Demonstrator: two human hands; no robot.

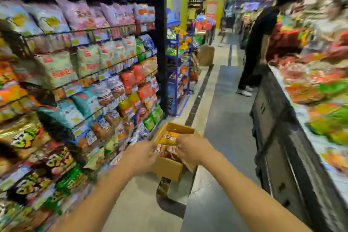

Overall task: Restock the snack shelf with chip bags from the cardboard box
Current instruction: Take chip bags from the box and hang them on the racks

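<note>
Cardboard box (168,168) on floor (226,137) at foot of snack shelf (105,88), open, red bags (169,152) inside. Yellow chip bag (168,138) above box opening; right hand (193,149) fingers (179,139) curled round its right end, left hand (142,154) at left end, finger grip unclear

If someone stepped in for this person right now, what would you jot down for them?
Left hand: at the left rim of the cardboard box, against the packets; grip too blurred to tell.
Right hand: fingers curled on the yellow chip bag lying on top in the box.
Box: on the floor beside the snack shelf, more packets inside.
Done: shelf looks well filled.
Left: lift this bag out, shelve it, then the rest.
</note>
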